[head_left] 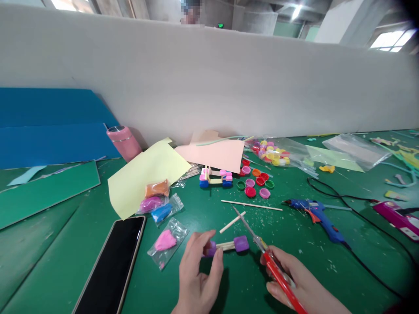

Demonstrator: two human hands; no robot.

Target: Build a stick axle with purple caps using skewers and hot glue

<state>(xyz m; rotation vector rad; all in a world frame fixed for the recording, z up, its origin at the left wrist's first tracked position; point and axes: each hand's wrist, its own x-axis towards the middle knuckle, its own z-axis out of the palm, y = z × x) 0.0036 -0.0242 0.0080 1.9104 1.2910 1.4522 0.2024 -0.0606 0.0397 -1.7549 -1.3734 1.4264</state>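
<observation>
My right hand (291, 272) is wrapped round red-handled scissors (275, 270), whose blades point up and left. Their tip is beside a short pale stick (231, 222) lying on the green table (203, 213). My left hand (200, 268) has thumb and fingers apart around the near end of a small piece made of pale sticks with purple clay-like blocks at both ends (241, 244). The fingers partly hide its left block; any contact is hard to make out. Behind lies a longer pale stick (252, 205).
A small blue-and-pink model (216, 179) stands behind, beside colored bottle caps (250, 192). On the right lies a blue glue gun (319, 216) with its cord. Left are clay packets (165, 240), a phone (113, 266) and a pink flask (123, 143). A white partition (209, 83) closes the back.
</observation>
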